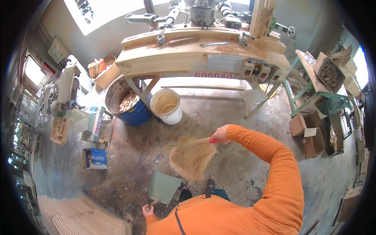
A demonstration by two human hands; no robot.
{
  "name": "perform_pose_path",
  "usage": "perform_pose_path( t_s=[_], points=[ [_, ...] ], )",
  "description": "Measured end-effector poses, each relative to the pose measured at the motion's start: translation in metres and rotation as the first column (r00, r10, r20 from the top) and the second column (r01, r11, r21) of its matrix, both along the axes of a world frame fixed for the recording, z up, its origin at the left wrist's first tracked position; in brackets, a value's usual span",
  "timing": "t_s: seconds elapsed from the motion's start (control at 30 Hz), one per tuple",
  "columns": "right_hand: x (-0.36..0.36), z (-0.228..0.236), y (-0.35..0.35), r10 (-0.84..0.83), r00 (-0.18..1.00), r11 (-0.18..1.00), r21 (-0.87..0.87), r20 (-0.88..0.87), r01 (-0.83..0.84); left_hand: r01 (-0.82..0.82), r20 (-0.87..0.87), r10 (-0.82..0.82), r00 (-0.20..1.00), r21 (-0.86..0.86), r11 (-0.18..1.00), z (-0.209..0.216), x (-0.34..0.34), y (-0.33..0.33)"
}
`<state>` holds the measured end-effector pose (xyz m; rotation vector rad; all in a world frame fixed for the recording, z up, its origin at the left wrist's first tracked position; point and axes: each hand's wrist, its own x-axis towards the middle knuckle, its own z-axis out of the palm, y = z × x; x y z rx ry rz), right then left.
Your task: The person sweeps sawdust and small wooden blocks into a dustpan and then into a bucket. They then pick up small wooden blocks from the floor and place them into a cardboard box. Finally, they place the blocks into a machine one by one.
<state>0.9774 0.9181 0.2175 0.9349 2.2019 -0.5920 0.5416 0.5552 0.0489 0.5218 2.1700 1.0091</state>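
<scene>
My right hand (222, 134) is closed round the red grip of a straw hand broom (196, 141), out in front of me. The broom's bristles point left and lie over the far edge of a tan sawdust pile (192, 160) on the floor. Down at the lower left, my left hand (148, 210) grips the short handle of a pale green dustpan (165, 186). The pan sits just left of my feet, apart from the pile. Whether it touches the floor, I cannot tell.
Beyond the pile stand a white bucket (166, 106) and a blue drum (133, 113) with wood pieces inside. A wooden machine bench (168, 62) spans the back. Stacked curved wood strips (74, 215) lie at lower left, a blue carton (95, 158) at left, cardboard boxes (307, 129) at right.
</scene>
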Motion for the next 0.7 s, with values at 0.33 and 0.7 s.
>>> perform_pose_path(
  t_s=[0.33,0.7],
  points=[
    [-0.137,-0.208,-0.028,-0.951,0.241,0.275,-0.881,-0.192,0.384,-0.373,0.223,0.360,0.906,0.015,0.928,-0.028,0.066,-0.109],
    [-0.103,-0.273,-0.133,-0.929,-0.294,-0.304,-0.918,0.225,0.256,-0.307,0.095,0.319,0.943,-0.118,0.944,-0.022,0.033,-0.150]
  ],
)
